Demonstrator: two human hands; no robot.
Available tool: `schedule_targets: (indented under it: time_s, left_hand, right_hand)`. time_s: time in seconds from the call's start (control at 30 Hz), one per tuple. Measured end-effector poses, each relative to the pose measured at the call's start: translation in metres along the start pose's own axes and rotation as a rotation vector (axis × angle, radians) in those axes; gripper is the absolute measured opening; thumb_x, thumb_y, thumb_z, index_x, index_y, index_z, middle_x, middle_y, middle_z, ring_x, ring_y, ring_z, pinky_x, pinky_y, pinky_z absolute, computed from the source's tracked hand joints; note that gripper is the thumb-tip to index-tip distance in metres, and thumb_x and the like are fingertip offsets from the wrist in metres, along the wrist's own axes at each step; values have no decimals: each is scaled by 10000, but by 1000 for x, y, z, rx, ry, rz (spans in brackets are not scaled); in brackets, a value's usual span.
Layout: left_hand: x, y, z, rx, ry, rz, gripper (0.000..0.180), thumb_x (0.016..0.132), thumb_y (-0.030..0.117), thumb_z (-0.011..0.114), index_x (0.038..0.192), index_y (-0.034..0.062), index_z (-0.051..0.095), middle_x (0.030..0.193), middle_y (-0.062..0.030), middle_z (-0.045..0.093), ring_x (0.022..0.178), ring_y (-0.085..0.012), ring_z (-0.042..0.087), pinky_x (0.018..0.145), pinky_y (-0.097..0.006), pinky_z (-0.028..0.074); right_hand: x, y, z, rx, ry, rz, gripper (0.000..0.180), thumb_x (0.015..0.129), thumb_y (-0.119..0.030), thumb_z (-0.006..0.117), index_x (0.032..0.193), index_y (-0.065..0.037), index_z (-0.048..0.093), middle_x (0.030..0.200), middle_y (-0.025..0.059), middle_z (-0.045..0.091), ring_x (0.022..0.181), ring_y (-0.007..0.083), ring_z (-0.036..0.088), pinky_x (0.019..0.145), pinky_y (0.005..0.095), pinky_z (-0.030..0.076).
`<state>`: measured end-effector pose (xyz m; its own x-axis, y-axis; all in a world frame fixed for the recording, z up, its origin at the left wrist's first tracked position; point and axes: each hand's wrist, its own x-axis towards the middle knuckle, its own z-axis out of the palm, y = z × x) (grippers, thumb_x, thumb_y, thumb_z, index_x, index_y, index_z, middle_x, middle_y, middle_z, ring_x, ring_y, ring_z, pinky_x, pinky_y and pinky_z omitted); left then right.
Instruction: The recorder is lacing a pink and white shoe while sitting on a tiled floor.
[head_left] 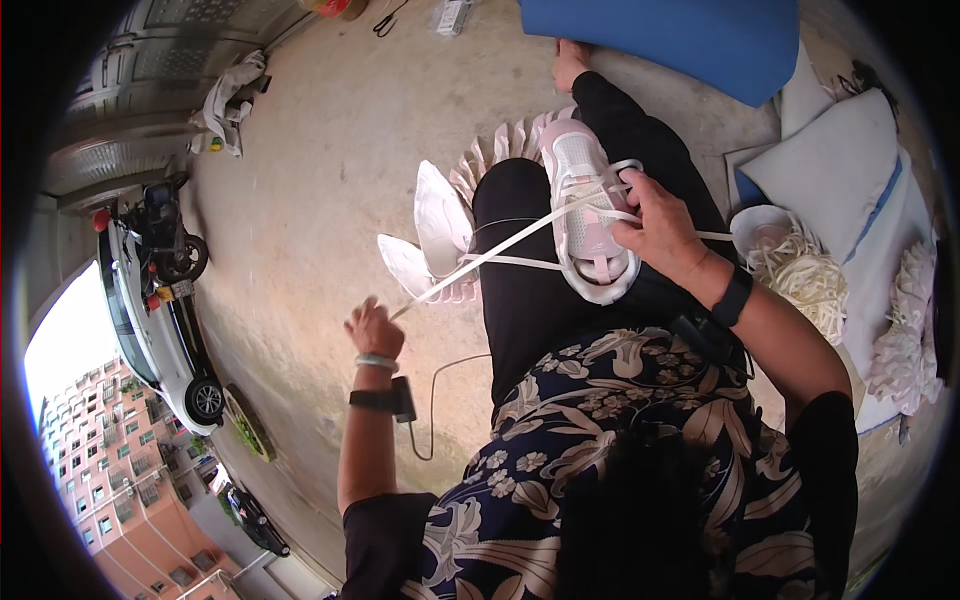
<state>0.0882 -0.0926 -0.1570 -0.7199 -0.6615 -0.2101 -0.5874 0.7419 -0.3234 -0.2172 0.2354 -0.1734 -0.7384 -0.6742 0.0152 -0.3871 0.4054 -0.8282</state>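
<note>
Your L hand [375, 328] is out to the side, fingers curled on the lace [510, 242], which runs straight back to the shoe [590, 235]. Shoe's on your lap [515, 290], toe pointing away from you. Your R hand [655, 225] is bent at the shoe's R edge; can't tell if it's pinching lace or just bracing.

Risks, I'd say: pull too hard w/ L & the shoe could tip or slide, b/c only lap & R hand back it. Uneven pull might leave 1 side slack or twist the flat lace. A 2nd strand runs L below the main one, so they could snag. Swing wide & you may catch the cable [433, 410] or knock the white pcs [438, 210] beside your knee.
</note>
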Motion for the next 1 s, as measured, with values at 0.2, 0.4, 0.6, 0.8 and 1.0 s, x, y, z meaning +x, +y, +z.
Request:
schedule_targets:
  time_s: [0.2,0.4,0.6,0.8,1.0]
  left_hand:
    - [-7,-1,-5,141,-340,-82,154,703,128,563,833,117,644,1085,-56,546,1044,-305,473,932,-597,268]
    - [46,144,-76,-787,340,536,133,724,35,606,856,35,625,953,-149,626,825,-350,588,726,-389,473]
    - [61,217,-95,-838,390,637,143,742,122,621,862,45,635,924,-129,627,829,-323,578,720,-404,455]
    - [59,227,-98,-739,219,620,163,761,215,616,762,53,620,793,-98,604,770,-308,565,674,-425,432]
    - [59,232,-101,-1005,186,611,158,728,133,640,663,31,539,675,-129,551,635,-328,553,573,-401,432]
  right_hand:
    - [3,-5,-3,36,-22,92,597,694,-206,633,1177,54,396,865,192,584,775,330,598,704,390,478]
    - [27,14,-4,80,1,106,472,771,-191,591,1176,-2,440,656,160,589,647,338,593,629,399,474]
    - [37,19,-7,-9,37,-73,198,805,-169,558,977,-77,594,828,166,599,744,321,580,640,366,464]
    - [29,-3,-25,799,-278,389,177,791,-180,607,892,-35,621,871,-21,591,749,100,538,629,227,409]
    - [28,8,-8,427,-168,371,235,749,-217,668,693,7,622,603,0,542,577,74,478,527,230,385]
